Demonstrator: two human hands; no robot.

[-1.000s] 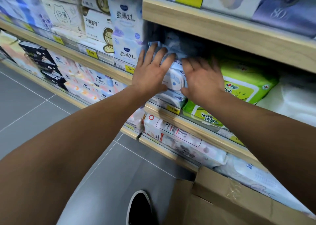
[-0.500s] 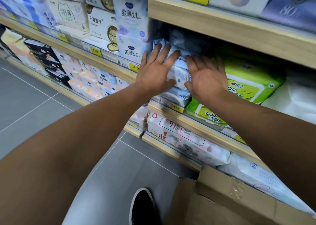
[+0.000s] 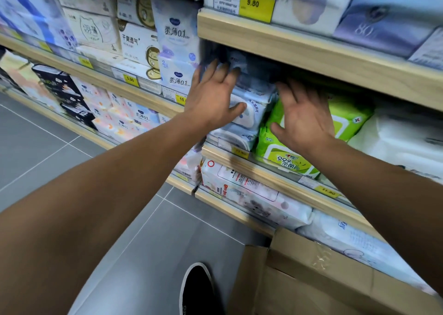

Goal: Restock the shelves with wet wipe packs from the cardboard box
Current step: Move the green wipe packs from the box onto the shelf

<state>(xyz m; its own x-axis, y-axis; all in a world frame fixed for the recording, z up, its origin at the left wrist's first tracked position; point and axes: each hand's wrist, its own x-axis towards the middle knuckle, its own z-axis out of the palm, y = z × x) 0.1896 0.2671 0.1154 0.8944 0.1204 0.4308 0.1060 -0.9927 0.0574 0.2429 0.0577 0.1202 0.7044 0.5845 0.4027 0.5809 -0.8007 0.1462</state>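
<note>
A stack of light blue and white wet wipe packs (image 3: 254, 103) sits on the middle wooden shelf (image 3: 275, 178). My left hand (image 3: 215, 96) lies flat against the front left of the top pack, fingers spread, thumb across its face. My right hand (image 3: 304, 115) is open with fingers apart, in front of the green wipe packs (image 3: 287, 159) just right of the blue stack, touching or nearly touching them. Neither hand grips a pack. The open cardboard box (image 3: 299, 266) stands at the bottom right, below the shelves; its inside is not visible.
White and pink packs (image 3: 259, 199) fill the lower shelf, and pale blue packs (image 3: 347, 240) lie right of them. The shelf above (image 3: 311, 56) overhangs closely. White packs (image 3: 402, 142) sit right of the green ones. My black shoe (image 3: 199, 288) is on the grey tiled floor (image 3: 48, 147).
My right hand slid from the blue pack rightward onto the green packs and spread open. My left hand stayed pressed on the blue stack. The view shifted slightly.
</note>
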